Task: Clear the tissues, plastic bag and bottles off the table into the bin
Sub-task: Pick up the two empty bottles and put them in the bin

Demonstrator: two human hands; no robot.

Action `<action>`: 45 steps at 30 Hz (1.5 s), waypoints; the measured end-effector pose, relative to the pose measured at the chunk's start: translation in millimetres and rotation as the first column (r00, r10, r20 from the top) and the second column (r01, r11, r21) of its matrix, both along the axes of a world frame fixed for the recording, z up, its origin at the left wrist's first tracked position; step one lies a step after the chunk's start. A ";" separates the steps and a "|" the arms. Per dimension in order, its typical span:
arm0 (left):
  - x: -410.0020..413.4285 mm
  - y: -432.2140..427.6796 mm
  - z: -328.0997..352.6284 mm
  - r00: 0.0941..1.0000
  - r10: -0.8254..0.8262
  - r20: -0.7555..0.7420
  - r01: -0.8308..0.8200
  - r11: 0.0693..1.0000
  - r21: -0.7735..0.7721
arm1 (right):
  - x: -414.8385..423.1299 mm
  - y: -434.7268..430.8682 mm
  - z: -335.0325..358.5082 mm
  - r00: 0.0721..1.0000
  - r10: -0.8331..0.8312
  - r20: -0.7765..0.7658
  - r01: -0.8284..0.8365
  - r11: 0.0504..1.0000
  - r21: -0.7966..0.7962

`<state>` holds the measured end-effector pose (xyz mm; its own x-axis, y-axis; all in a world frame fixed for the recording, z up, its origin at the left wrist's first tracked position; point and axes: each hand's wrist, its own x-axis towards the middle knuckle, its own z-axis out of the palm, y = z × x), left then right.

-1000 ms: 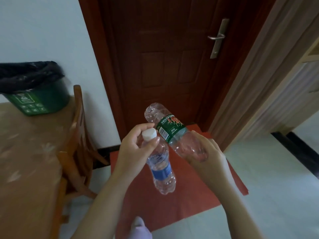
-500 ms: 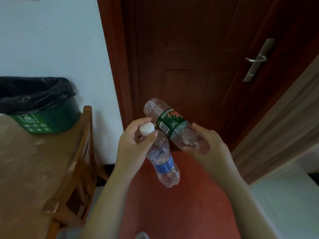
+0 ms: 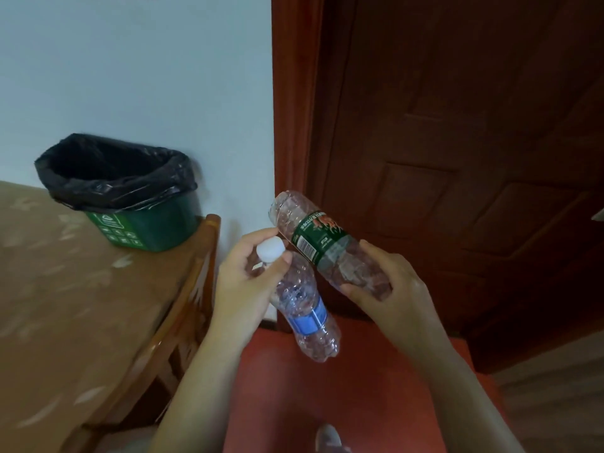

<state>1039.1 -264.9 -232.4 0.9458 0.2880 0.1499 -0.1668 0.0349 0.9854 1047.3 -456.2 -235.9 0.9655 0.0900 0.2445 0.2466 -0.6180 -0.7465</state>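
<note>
My left hand [image 3: 243, 289] grips the neck of a clear bottle with a blue label [image 3: 307, 317] and white cap; its body hangs down to the right. My right hand [image 3: 389, 289] holds the lower end of a clear bottle with a green label [image 3: 322, 241], which slants up to the left. The two bottles cross in front of me, to the right of the table. The green bin [image 3: 147, 223], lined with a black bag, stands on the table's far corner, up and left of my hands. I see no tissues or plastic bag on the table.
The table [image 3: 65, 305] with a tan patterned cloth fills the lower left. A wooden chair [image 3: 192, 299] stands against its right edge. A dark red door [image 3: 457, 158] is ahead, with a red mat [image 3: 343, 403] on the floor. My shoe [image 3: 328, 438] shows at the bottom.
The view has swung left and closer, so the bin and table sit nearer the middle. Both hands keep the same hold on the bottles.
</note>
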 end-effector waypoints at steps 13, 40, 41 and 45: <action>52.8 19.9 29.0 0.911 0.400 0.098 -0.404 0.914 0.033 | 128.0 40.1 19.6 0.924 0.383 0.017 -0.383 0.921 0.071; 87.1 248.8 54.1 0.647 0.748 0.150 -0.759 0.650 0.031 | 257.6 288.5 26.9 0.787 0.608 0.105 -0.601 0.794 -0.092; 89.0 250.5 52.5 0.636 0.758 0.144 -0.769 0.638 0.041 | 264.6 294.8 26.5 0.775 0.622 0.111 -0.607 0.782 -0.141; 96.1 255.2 48.6 0.578 0.809 0.107 -0.816 0.575 0.056 | 293.3 325.2 25.3 0.729 0.683 0.045 -0.639 0.703 -0.314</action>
